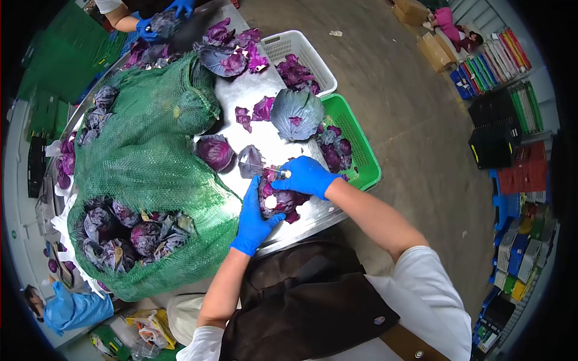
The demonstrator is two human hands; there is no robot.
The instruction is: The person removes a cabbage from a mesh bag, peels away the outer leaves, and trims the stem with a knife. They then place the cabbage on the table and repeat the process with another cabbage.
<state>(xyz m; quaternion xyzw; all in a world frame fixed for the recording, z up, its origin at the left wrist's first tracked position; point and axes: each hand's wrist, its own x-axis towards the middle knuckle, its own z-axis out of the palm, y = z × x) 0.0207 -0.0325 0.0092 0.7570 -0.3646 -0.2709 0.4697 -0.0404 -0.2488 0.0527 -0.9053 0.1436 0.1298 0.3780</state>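
Note:
My left hand [256, 219], in a blue glove, is closed round the side of a red cabbage [274, 200] at the table's near edge. A pale cut patch shows on this cabbage. My gloved right hand [306, 177] grips a knife [263, 168] just above it; the thin blade points left, and most of the handle is hidden in my fingers. Beyond the blade lies a loose dark leaf [250, 161]. Another purple cabbage [214, 152] rests to the left, and a large bluish outer leaf [297, 114] lies farther up the table.
A green mesh sack [141, 135] with several cabbages covers the table's left side. A green crate [367, 157] and a white crate [328, 75], both holding leaves, stand along the right edge. Across the metal table [232, 96], a co-worker's gloved hand [146, 29] touches a cabbage.

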